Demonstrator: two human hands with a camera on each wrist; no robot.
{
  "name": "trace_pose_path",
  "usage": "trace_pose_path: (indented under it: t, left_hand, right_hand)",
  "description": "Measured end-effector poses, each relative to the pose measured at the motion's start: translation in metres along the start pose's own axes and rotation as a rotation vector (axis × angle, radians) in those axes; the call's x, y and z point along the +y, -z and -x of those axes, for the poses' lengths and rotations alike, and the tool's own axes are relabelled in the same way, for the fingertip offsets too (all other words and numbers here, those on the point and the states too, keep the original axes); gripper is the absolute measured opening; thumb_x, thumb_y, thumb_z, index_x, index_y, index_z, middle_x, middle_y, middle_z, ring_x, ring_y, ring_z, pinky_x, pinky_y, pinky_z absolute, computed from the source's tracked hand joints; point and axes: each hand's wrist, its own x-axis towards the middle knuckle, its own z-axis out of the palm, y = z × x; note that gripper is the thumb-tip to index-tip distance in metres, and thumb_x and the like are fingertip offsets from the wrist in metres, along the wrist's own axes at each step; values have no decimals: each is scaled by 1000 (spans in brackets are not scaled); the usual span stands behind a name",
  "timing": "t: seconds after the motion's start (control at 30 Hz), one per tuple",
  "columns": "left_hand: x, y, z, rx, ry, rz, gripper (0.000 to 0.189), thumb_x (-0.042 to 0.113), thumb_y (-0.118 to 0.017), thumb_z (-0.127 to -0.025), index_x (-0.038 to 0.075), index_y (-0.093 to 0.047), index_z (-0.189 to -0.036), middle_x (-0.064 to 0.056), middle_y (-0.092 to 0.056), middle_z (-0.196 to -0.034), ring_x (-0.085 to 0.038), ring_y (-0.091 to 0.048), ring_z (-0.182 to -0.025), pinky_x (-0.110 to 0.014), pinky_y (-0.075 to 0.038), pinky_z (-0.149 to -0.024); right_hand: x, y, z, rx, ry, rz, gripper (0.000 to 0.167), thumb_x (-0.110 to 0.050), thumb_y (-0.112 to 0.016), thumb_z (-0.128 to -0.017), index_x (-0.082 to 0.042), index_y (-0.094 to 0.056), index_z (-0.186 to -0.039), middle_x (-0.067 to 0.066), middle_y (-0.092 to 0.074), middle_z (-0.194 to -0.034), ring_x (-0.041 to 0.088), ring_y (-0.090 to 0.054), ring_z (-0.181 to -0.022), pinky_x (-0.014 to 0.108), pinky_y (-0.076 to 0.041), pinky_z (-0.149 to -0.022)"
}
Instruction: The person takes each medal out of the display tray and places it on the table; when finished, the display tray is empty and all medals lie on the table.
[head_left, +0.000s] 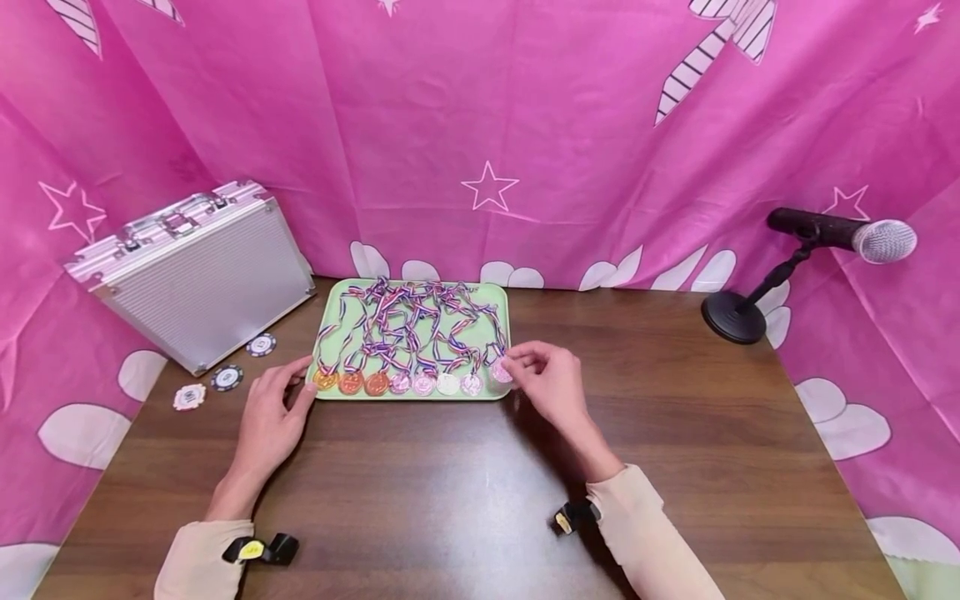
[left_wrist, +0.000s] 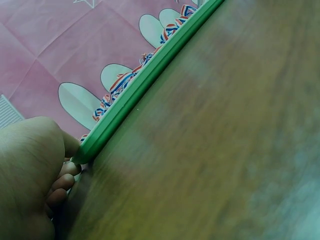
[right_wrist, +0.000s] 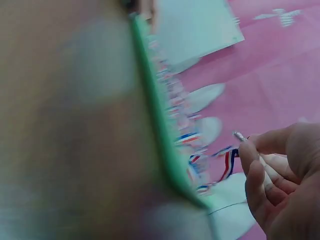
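Observation:
A light green tray (head_left: 412,398) lies on the table, holding a row of medals along its front edge with striped red, white and blue ribbons (head_left: 408,321) tangled behind them. At the left of the row are a gold medal (head_left: 325,380) and two bronze medals (head_left: 351,382); several silver ones follow. My left hand (head_left: 273,408) grips the tray's front left corner, its fingers against the green rim (left_wrist: 130,95) in the left wrist view. My right hand (head_left: 551,382) pinches a silver medal (head_left: 499,372), seen edge-on in the right wrist view, above the tray's right end.
A silver case (head_left: 202,283) stands at the back left, with three poker chips (head_left: 227,377) beside it. At the back right is a microphone (head_left: 840,233) on a black stand (head_left: 735,317). A pink curtain (head_left: 420,125) hangs behind the wooden table (head_left: 450,492).

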Motion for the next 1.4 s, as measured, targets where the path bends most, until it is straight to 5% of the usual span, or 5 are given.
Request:
trace_pose_path:
  t: [0.23, 0.57, 0.7, 1.1, 1.4]
  left_hand:
    - [-4, 0, 0, 12, -12, -3, 41, 2, -70, -104, -4, -67, -144, -27, -67, -122, -44, -56, -113, -50, -35, -94]
    - [-4, 0, 0, 18, -16, -6, 41, 1, -70, -103, -5, -67, -144, -27, -67, -120, -43, -56, -112, -50, -35, -93]
    - [-3, 1, -1, 16, -10, -6, 41, 2, -70, -104, -4, -67, -144, -26, -67, -121, -43, -56, -112, -50, -35, -93]
    - [-2, 2, -2, 8, -3, -9, 41, 3, -70, -104, -4, -67, -145, -26, -67, -123, -43, -56, -114, -50, -35, -94]
    - [-2, -1, -1, 0, 5, -9, 42, 2, -70, -104, -4, -67, -145, -26, -67, -123, -43, -57, -114, -51, -36, -94]
  right_hand:
    - [-49, 37, -7, 21, -26, -272, 15, -1, -82, -98, 7, -82, -110, 13, -81, -85, 27, -80, -66, 27, -58, -53]
    - [-113, 88, -9, 142, 196, -466, 15, 10, -79, -95, 12, -80, -109, 10, -82, -83, 16, -77, -62, 30, -61, -54]
    - [-120, 98, -26, 202, 195, -509, 11, 12, -77, -95, 7, -82, -105, 11, -81, -82, 16, -77, -62, 30, -63, -57]
    - [-85, 93, -56, 367, 216, -590, 13, 13, -77, -95, 7, -81, -106, 7, -79, -80, 14, -77, -63, 29, -64, -62]
    - [18, 49, -13, 178, -241, -422, 21, 11, -75, -97, 18, -73, -116, 5, -78, -80, 13, -75, -62, 27, -64, -64]
